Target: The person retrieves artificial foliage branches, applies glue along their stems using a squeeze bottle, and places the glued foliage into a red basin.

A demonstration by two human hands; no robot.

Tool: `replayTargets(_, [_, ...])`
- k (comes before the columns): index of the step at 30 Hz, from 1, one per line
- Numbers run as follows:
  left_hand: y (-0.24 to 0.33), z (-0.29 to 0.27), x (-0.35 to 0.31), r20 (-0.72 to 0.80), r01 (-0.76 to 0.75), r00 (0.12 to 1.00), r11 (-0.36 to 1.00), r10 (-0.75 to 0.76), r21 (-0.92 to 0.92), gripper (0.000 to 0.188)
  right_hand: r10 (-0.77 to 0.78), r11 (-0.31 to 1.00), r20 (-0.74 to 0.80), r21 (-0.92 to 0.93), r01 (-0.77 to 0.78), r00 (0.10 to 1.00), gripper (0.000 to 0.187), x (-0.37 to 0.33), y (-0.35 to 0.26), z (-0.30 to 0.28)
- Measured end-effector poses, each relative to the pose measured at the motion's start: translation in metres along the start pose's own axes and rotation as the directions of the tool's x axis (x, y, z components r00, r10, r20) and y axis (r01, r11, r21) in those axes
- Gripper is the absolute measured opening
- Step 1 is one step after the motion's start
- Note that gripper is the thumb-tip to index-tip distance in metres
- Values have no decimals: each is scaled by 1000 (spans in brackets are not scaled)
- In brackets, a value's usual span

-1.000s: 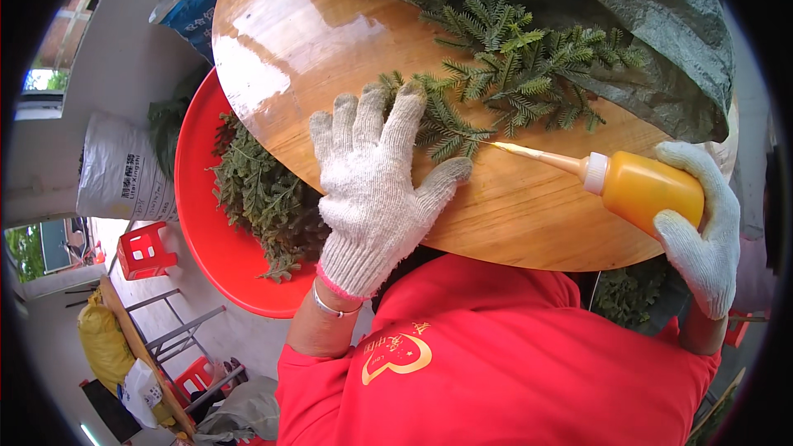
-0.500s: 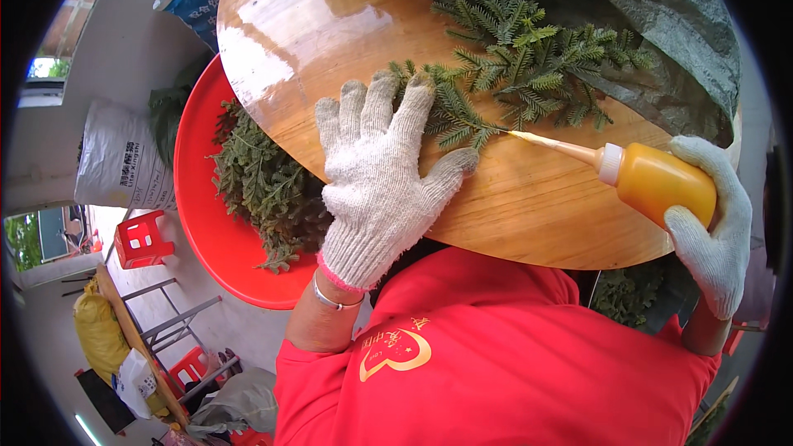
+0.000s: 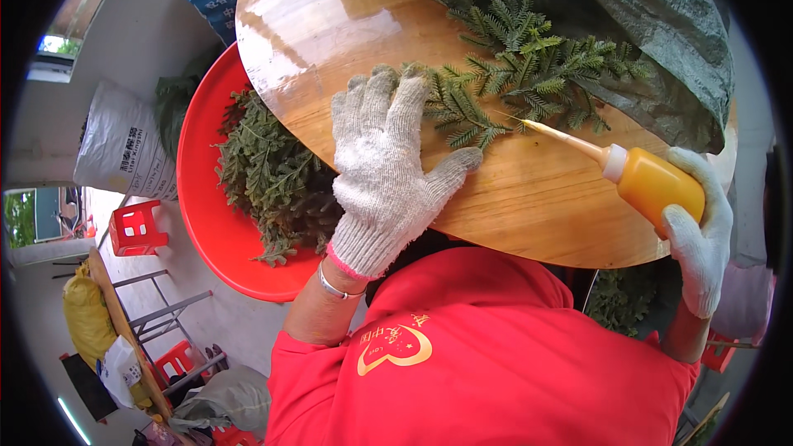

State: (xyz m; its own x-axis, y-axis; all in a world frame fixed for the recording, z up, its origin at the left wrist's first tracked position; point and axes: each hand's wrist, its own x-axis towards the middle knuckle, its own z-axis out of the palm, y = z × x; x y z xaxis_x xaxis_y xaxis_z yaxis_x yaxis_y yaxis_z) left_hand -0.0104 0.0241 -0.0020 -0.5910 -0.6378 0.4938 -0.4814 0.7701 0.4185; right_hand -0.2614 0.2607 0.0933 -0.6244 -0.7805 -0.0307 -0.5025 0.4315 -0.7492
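My left hand (image 3: 382,169), in a white knit glove with darkened fingertips, lies palm down on the wooden table (image 3: 512,198) with its fingers spread. A small green fir sprig (image 3: 462,116) lies beside its index finger and thumb. My right hand (image 3: 698,235), also gloved, is wrapped around a yellow squeeze bottle (image 3: 657,186) with a white collar and a long tapered nozzle. The bottle is tilted, its nozzle pointing left. A thin strand seems to run from the nozzle tip toward the sprig's stem end.
More fir branches (image 3: 533,49) lie across the table's far side, against a grey-green plastic sheet (image 3: 652,25). To the left, a red basin (image 3: 206,223) holds a heap of green sprigs (image 3: 277,173). A red stool (image 3: 138,229) and a white sack (image 3: 120,144) stand farther left.
The nozzle tip has drawn slightly away from the sprig's stem end, where it was touching or nearly so. The view has shifted a little; my left hand keeps its place by the sprig.
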Motion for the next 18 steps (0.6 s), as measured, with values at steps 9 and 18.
replayTargets(9, [-33,-47,-30,-129,-103,985,991,113,82,52,-157,970,195,216,114,968,63,4,-46,70])
replayTargets(18, [-141,-83,-137,98,310,916,842,-389,443,36,-265,921,259,353,164,929,61,22,-47,89])
